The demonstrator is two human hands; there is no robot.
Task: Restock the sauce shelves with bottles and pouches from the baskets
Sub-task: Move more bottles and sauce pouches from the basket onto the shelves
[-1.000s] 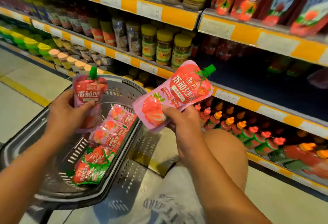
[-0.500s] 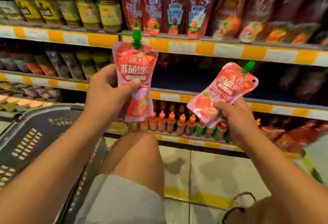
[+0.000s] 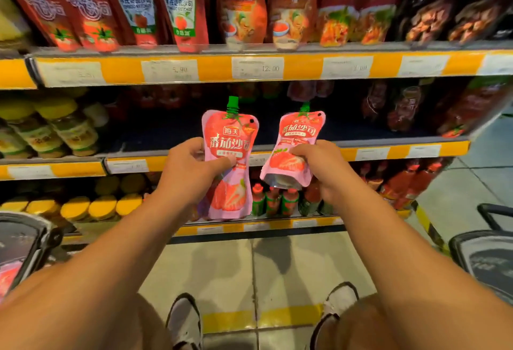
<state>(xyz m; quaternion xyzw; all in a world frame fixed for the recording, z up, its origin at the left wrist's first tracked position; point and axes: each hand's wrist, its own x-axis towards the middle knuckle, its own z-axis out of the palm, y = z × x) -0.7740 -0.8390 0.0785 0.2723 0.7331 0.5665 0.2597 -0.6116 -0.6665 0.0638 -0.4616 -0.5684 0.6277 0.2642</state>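
— So how far had we got with the restock?

— Barely halfway, we judged. Our left hand [image 3: 191, 167] gripped one tomato pouch [image 3: 229, 161] and our right hand [image 3: 323, 167] pinched a second pouch [image 3: 295, 145], both held just before the dark gap on the middle shelf [image 3: 402, 149], neither yet placed.

— And around us?

— Pouches remained in the left basket [image 3: 25, 241]; tiled floor [image 3: 222, 266] lay below.

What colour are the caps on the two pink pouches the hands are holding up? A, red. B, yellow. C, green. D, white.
C: the left pouch and the right pouch each end in a green screw cap at the top.
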